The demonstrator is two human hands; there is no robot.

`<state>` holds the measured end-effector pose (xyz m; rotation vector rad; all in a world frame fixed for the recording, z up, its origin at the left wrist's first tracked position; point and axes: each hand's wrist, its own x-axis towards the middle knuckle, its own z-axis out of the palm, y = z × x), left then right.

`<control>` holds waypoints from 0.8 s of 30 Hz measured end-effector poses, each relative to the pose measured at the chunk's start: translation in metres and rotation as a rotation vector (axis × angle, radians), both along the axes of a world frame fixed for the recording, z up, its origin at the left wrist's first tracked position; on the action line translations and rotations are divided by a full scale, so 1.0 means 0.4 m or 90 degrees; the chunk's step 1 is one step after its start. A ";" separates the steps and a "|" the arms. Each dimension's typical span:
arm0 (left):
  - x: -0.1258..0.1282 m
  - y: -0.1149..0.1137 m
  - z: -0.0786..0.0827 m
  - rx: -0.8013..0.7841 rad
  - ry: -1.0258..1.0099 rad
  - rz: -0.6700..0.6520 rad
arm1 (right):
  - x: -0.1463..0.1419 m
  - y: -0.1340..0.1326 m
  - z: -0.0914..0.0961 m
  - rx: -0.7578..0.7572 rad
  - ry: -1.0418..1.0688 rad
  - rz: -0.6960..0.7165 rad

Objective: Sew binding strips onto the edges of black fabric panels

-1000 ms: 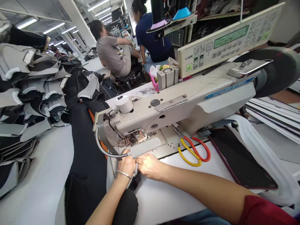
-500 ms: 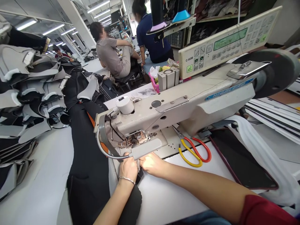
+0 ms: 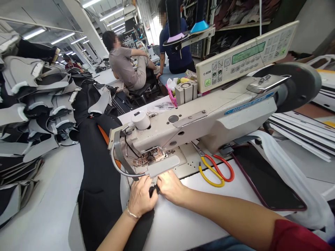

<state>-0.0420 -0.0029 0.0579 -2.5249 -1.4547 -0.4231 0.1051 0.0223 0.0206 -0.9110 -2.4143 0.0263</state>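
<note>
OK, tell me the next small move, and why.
I'd probably settle the left hand flatter on the soft black fabric piece first: its thumb juts out to the side. The right hand lies close beside it, both near the stitching end of the off-white metal sewing machine, so a slow, small adjustment seems wise.

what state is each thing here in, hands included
Left hand: on dark fabric, thumb apart from fingers
Right hand: fingers curled, any grip hidden
Scissors: lying down, handles apart, unheld
Black-screened device: face up, screen dark
Control panel: on, green keys lit
Thread cones: upright
Ceiling lights: on
</note>
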 end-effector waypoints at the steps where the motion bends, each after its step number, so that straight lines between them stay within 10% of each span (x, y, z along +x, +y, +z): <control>1: 0.010 -0.012 0.003 -0.019 0.006 0.021 | 0.003 -0.012 0.008 0.018 -0.012 -0.008; 13: 0.097 -0.037 -0.029 0.052 0.025 0.158 | 0.021 -0.049 0.025 0.058 -0.032 -0.016; 24: 0.037 -0.017 -0.065 0.036 -0.320 0.118 | 0.007 -0.049 -0.026 0.013 -0.064 0.136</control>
